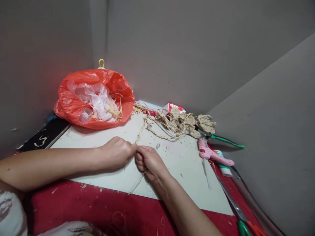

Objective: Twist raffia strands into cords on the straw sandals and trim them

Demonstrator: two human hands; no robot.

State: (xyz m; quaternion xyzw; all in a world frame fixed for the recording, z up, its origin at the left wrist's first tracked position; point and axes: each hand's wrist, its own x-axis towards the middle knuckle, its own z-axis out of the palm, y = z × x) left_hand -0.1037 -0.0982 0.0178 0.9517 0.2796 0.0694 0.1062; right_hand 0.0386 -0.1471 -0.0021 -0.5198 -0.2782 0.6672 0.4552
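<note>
My left hand and my right hand meet over the white board, both closed with the fingertips pinched together. Between them they grip a thin braided straw cord, which runs away from my fingers toward the back of the board. Loose strands hang from below my right hand onto the board. The exact spot where the fingers hold the cord is hidden. Beyond my hands lies a heap of woven straw pieces with tangled cords around it.
An orange-red plastic bag with clear plastic and straw scraps stands at the back left. To the right lie a pink glue gun, green-handled pliers, a white-and-green tube and scissors. Grey walls enclose the red-covered table.
</note>
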